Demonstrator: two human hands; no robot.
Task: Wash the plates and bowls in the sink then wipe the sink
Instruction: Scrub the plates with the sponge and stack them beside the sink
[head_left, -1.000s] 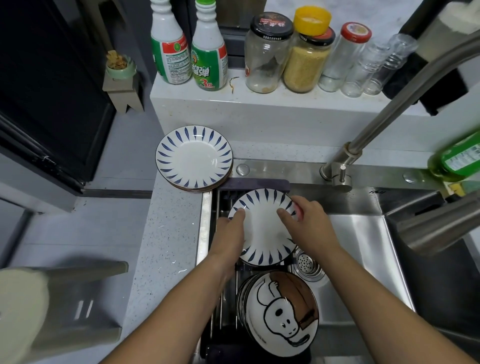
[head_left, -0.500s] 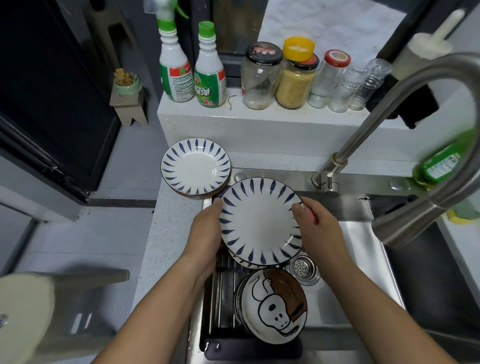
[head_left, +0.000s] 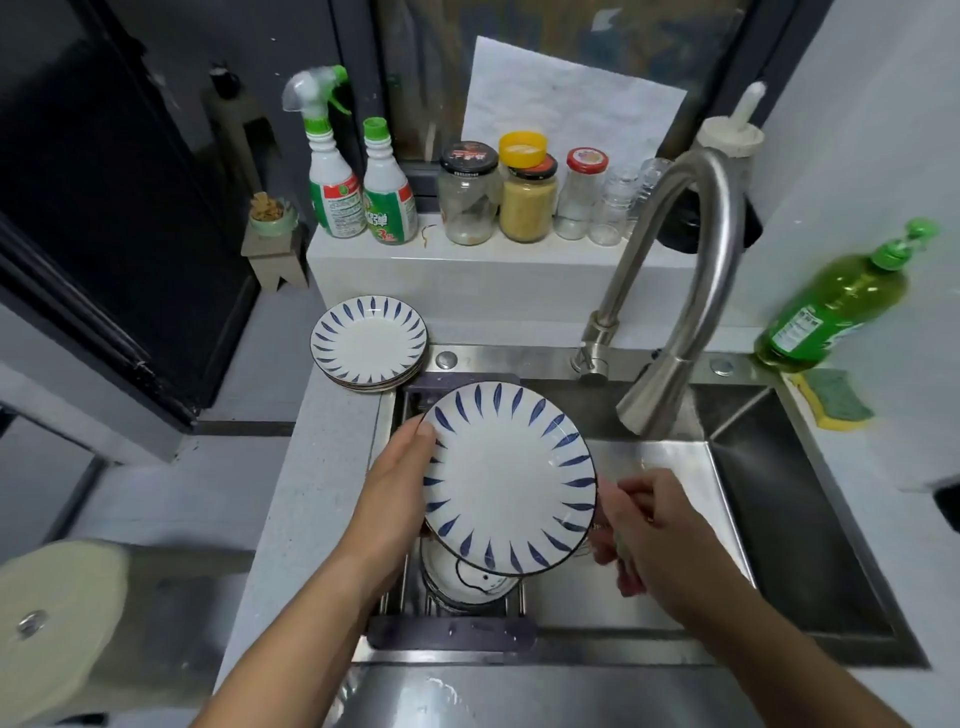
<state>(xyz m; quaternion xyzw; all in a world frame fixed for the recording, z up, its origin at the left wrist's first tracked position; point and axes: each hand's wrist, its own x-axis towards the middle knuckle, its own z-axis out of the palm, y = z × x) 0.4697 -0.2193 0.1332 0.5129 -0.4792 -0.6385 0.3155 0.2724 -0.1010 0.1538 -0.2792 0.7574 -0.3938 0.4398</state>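
We hold the striped plate face up and a little tilted over the left part of the sink, above the rack and a painted dish that lies half hidden beneath it. Our left hand grips the plate's left rim, thumb on top and the other fingers out of sight underneath. Our right hand is just beside the right rim. It is blurred, its fingers look loosely curled, and we cannot tell whether it touches the plate or holds anything.

We judge the step in hand to be washing this plate. One hand on one edge is a weak hold on wet glazed ware, so we should bring the right hand onto the opposite rim before we swing the plate anywhere. The tap has its spout to the right of the plate, and we see no stream under it. We should carry the plate under the spout rather than lean it over the dish below, where a slip would knock two pieces together.

The sponge and the soap bottle sit at the far right corner, well apart from our hands. Reaching them means the left hand carries the plate alone, so it is better held low in the basin then. A stack of plates of the same pattern stands on the worktop to the left, a likely place for this one once rinsed.
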